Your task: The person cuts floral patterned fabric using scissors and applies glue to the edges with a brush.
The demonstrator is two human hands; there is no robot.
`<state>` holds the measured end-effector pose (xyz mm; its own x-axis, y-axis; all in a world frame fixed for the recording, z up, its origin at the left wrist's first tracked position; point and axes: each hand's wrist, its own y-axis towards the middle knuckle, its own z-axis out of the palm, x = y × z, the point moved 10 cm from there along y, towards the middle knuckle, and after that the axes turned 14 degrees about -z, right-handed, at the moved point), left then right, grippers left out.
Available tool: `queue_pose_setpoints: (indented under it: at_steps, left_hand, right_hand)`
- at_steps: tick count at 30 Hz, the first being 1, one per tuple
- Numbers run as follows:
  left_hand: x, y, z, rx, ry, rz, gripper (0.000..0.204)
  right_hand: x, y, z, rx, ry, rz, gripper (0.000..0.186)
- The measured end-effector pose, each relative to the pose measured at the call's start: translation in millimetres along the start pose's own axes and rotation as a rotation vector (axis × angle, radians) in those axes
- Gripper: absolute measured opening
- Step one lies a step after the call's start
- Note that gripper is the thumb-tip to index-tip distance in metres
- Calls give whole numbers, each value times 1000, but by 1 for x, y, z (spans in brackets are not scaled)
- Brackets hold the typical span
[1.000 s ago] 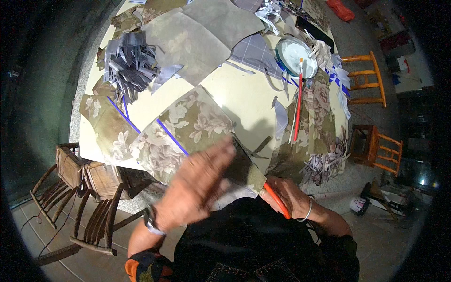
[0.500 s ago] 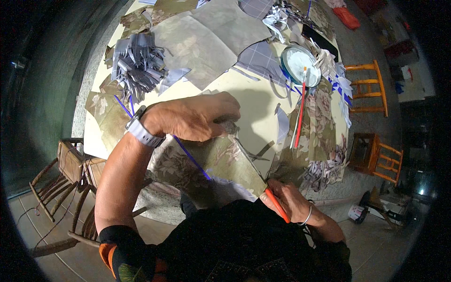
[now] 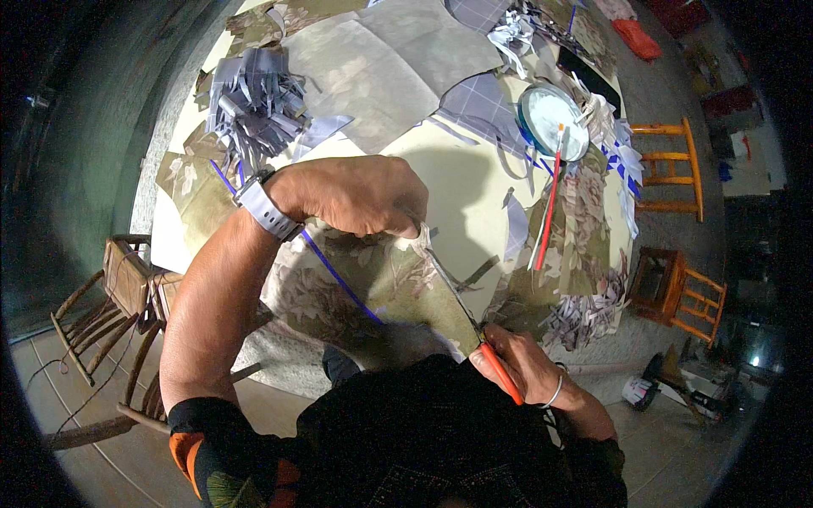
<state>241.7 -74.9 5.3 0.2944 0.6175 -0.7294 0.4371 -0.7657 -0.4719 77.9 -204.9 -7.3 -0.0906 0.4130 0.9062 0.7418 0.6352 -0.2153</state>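
Fingers: those of the left hand (image 3: 360, 195) are curled together and pinch the far end of a floral paper sheet (image 3: 385, 284), holding it taut; those of the right hand (image 3: 525, 368) are closed through the orange handles of scissors (image 3: 487, 351).

Sheet: it lies at the near edge of the round table (image 3: 457, 182), at about 6 o'clock, with a blue line (image 3: 339, 275) ruled across it.

Blades: they bite into the sheet's right edge near 5 o'clock and point toward the left hand.

Doing it well: to my eye the cut wants steady tension from the pinching hand and long strokes along the edge, the paper fed in without twisting.

Around: a heap of grey paper strips (image 3: 254, 102) sits at 11 o'clock, a round white plate (image 3: 550, 118) at 2 o'clock with a red stick (image 3: 548, 212) below it, and wooden chairs (image 3: 677, 169) stand at 3 o'clock.

Since half a second ago: the left hand has slid a little toward the right along the sheet, and the right hand keeps its grip at the same spot.
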Motion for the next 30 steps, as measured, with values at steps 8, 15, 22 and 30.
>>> queue_pose_setpoints:
  at_steps: [8, 15, 22, 30]
  left_hand:
    - [9, -12, -1, 126, -303, -309, 20]
    - [9, -19, -4, 104, -450, -293, 22]
    - [9, -19, -3, 72, -522, -251, 21]
    - [3, -20, -1, 28, -627, -170, 22]
  right_hand:
    - [15, 7, -8, -16, 10, -79, 24]
    - [13, 4, -13, -65, -18, -54, 31]
    - [21, 5, -15, -59, -13, -65, 28]
    - [17, -1, -15, -68, 51, -9, 24]
